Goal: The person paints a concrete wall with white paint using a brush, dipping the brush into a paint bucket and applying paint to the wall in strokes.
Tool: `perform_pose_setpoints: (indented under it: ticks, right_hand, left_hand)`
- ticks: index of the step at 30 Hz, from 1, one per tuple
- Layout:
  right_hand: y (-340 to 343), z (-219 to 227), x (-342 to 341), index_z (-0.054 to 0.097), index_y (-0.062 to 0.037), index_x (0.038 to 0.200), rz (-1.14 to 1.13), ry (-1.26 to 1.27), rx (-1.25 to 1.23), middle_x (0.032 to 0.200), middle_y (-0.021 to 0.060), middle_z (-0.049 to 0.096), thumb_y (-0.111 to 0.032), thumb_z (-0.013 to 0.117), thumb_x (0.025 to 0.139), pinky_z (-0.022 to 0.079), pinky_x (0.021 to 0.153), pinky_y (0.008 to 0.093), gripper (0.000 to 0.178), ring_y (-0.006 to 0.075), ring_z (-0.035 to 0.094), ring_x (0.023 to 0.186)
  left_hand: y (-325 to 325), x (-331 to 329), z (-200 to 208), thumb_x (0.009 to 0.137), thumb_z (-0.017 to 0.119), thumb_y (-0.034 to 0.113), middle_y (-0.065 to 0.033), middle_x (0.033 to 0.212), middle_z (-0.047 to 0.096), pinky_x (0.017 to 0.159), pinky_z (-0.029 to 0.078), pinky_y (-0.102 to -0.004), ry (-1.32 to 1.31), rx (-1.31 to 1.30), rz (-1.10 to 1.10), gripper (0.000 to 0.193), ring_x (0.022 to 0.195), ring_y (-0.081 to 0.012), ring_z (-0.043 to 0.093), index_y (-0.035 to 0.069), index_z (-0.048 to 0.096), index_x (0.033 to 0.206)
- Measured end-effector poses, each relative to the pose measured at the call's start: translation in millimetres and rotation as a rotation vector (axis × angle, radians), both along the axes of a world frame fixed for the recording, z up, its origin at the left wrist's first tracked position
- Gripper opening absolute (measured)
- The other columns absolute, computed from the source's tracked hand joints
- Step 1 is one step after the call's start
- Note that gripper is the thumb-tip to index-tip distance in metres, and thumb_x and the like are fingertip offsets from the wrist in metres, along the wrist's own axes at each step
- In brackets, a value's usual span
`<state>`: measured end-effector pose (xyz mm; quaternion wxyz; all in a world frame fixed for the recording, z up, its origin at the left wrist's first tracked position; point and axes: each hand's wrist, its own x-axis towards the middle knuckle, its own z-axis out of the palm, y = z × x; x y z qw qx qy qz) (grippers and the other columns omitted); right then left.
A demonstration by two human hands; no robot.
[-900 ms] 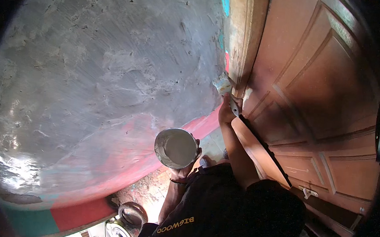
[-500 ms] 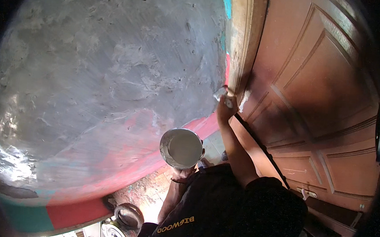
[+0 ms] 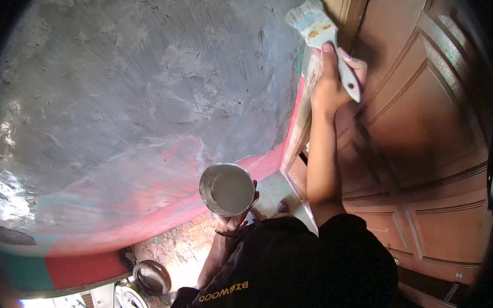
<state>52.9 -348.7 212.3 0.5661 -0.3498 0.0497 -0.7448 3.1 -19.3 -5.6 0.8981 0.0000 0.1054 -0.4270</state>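
By the grey wall (image 3: 144, 76), clamps brush (image 3: 321, 31) in right hand (image 3: 329, 91) at one o'clock, grips tub (image 3: 206, 190) in left hand (image 3: 232, 222) at seven; seems mid-coating, probably needs steady bristle control beside frame (image 3: 347, 15) next.

The right arm is raised and extended well forward, its forearm (image 3: 323, 152) running nearly straight up the view. The right hand (image 3: 329, 83) is closed in a grip, thumb laid lengthwise, the visible fingers curled on the opposite side. The left forearm (image 3: 214, 259) is held low, close to the torso, and slants forward. The left hand (image 3: 233, 222) supports from beneath, fingers wrapping up the right side, palm largely hidden.
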Motion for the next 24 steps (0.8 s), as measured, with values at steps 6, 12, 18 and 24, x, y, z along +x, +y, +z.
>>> perform_pose_setpoints:
  ticks: [6,12,18,24]
  right_hand:
    - [-7.6,-90.3,-3.4,0.068,-0.0003,0.086,-0.651,0.460,-0.748,0.089,0.0165,0.077,0.006,0.081,0.084,0.060,0.069,0.0358,0.015,0.0292,0.076,0.075]
    - [11.8,-243.2,-19.1,0.067,0.0017,0.098,-0.461,0.622,-0.682,0.103,0.0257,0.077,0.006,0.072,0.088,0.063,0.077,0.0392,0.012,0.0386,0.078,0.095]
    - [20.2,-349.6,-35.6,0.070,-0.0002,0.098,-0.145,1.016,-0.475,0.091,0.0224,0.076,0.001,0.071,0.085,0.059,0.068,0.0417,0.013,0.0389,0.075,0.079]
    - [27.0,-303.5,-17.1,0.073,-0.0033,0.102,-0.060,1.098,-0.151,0.086,0.0172,0.076,-0.004,0.074,0.084,0.056,0.065,0.0392,0.017,0.0304,0.075,0.075]
  left_hand:
    - [6.5,2.5,-19.3,0.096,0.065,0.055,-0.0182,0.158,0.045,0.113,0.037,-0.0662,-0.019,0.041,0.021,0.072,0.144,-0.0484,0.040,0.015,0.046,0.153]
    - [15.5,6.8,-18.2,0.095,0.063,0.057,-0.0170,0.157,0.047,0.116,0.034,-0.0651,-0.017,0.082,0.073,0.072,0.144,-0.0471,0.041,0.014,0.047,0.152]
    - [12.9,5.6,-1.5,0.095,0.064,0.058,-0.0177,0.160,0.043,0.118,0.032,-0.0658,0.067,-0.057,0.090,0.076,0.147,-0.0482,0.038,0.015,0.045,0.155]
    - [9.6,4.5,-5.0,0.100,0.059,0.056,-0.0200,0.152,0.052,0.117,0.035,-0.0676,0.020,-0.046,0.085,0.068,0.144,-0.0492,0.043,0.013,0.049,0.151]
